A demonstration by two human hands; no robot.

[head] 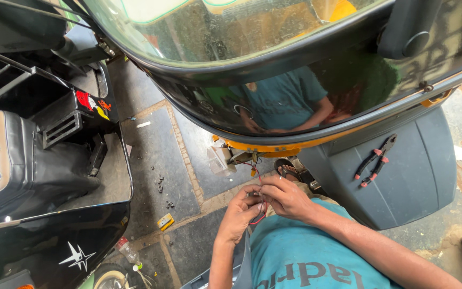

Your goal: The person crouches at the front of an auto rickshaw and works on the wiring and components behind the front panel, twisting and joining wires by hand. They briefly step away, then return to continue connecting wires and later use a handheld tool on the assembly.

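Both my hands meet just below the yellow-edged front of a vehicle (274, 147). My left hand (240, 213) and my right hand (284, 197) pinch a thin red wire (256, 172) that hangs from a small fitting under the vehicle's nose. A loop of the red wire shows below my fingers. The fingertips of the two hands touch around the wire, and what else they hold is hidden. My teal shirt (306, 262) fills the bottom of the view.
Red-handled pliers (375, 160) lie on the dark grey mudguard (402, 187) at right. A sandalled foot (287, 170) rests on the paving. A black vehicle with a padded seat (12, 160) stands at left. A small yellow box (165, 221) and a plastic bottle (126, 249) lie on the ground.
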